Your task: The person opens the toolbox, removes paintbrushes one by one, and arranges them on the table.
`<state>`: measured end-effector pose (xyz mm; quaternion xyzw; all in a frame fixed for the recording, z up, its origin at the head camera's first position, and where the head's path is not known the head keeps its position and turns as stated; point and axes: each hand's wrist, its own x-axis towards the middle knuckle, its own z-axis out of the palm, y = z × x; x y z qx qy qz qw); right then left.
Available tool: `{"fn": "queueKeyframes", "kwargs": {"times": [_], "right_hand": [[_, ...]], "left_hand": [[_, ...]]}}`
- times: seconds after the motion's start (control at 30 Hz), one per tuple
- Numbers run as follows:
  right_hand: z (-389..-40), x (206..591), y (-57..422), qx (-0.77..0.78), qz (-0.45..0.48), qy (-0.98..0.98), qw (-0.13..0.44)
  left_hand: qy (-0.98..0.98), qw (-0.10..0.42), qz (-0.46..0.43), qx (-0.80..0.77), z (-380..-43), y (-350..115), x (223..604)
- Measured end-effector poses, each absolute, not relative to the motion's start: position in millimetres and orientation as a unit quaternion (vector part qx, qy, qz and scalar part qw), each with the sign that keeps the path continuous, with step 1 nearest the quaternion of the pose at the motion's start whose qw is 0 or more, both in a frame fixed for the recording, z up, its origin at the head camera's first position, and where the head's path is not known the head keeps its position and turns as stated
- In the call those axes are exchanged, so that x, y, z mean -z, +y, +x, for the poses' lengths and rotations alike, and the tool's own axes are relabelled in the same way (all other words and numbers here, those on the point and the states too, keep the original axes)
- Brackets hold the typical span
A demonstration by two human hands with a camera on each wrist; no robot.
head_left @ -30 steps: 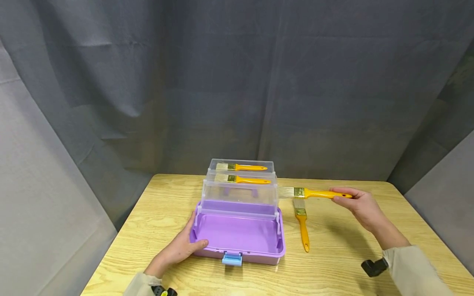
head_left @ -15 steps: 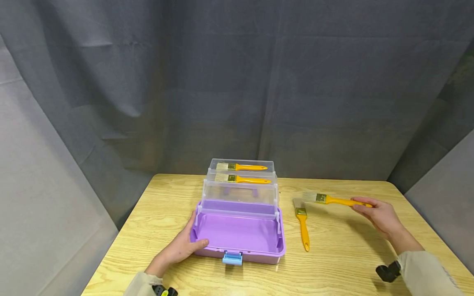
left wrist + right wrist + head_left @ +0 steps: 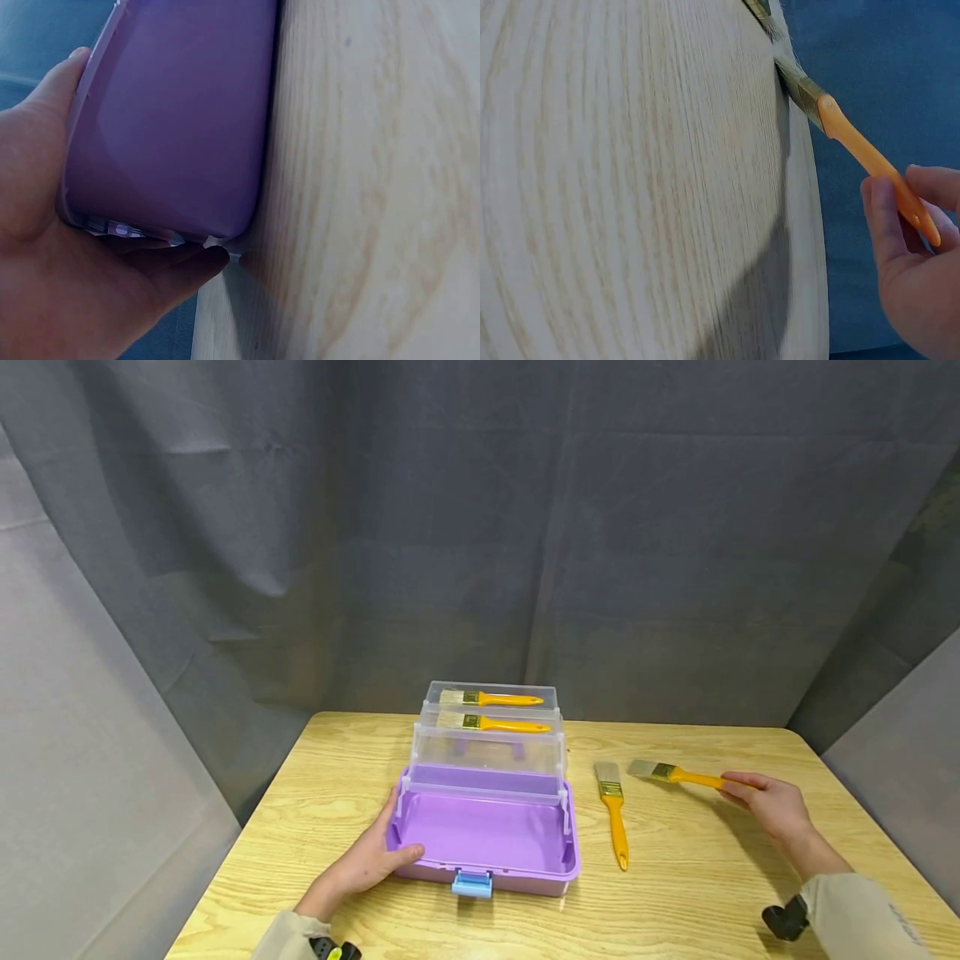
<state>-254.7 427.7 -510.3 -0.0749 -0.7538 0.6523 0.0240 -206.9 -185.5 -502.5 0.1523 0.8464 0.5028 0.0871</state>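
Note:
A purple storage box [image 3: 525,885] stands with its clear tiered trays [image 3: 487,752] raised at the back. My left hand [image 3: 366,862] grips its front left corner; the left wrist view shows the thumb by the rim and fingers around the side. Toward the right of the table, my right hand [image 3: 776,812] pinches the handle end of a yellow-handled paintbrush [image 3: 696,778]. Its bristles point left, low over the wood; contact is unclear. A second paintbrush [image 3: 615,818] lies between box and hand, bristles away from me. Two more paintbrushes, an upper one [image 3: 510,700] and a lower one [image 3: 516,726], lie in the trays.
The wooden table [image 3: 675,893] extends around the box on both sides. A light blue latch [image 3: 472,884] hangs at the box's front. Dark grey cloth [image 3: 450,527] hangs behind the table, with lighter panels at both sides.
My right hand has carried its paintbrush right and down, away from the trays toward the tabletop. The brush now tilts more. My left hand has stayed on the box.

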Motion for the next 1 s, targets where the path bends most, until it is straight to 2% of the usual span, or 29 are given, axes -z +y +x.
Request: {"fn": "queueKeyframes", "kwargs": {"times": [0.2, 0.67, 1.0], "right_hand": [[-247.0, 500.6, 415.4, -0.566, -0.080, -0.820, -0.021], [-236.8, 489.3, 376.4, -0.576, -0.008, -0.781, -0.242], [-235.6, 496.2, 349.1, -0.615, 0.000, -0.725, -0.310]], "left_hand": [[0.848, 0.093, 0.146, -0.501, -206.7, -185.0, 500.7], [0.851, 0.088, 0.134, -0.500, -205.3, -184.3, 501.3], [0.849, 0.090, 0.139, -0.501, -206.1, -184.8, 500.7]]}}
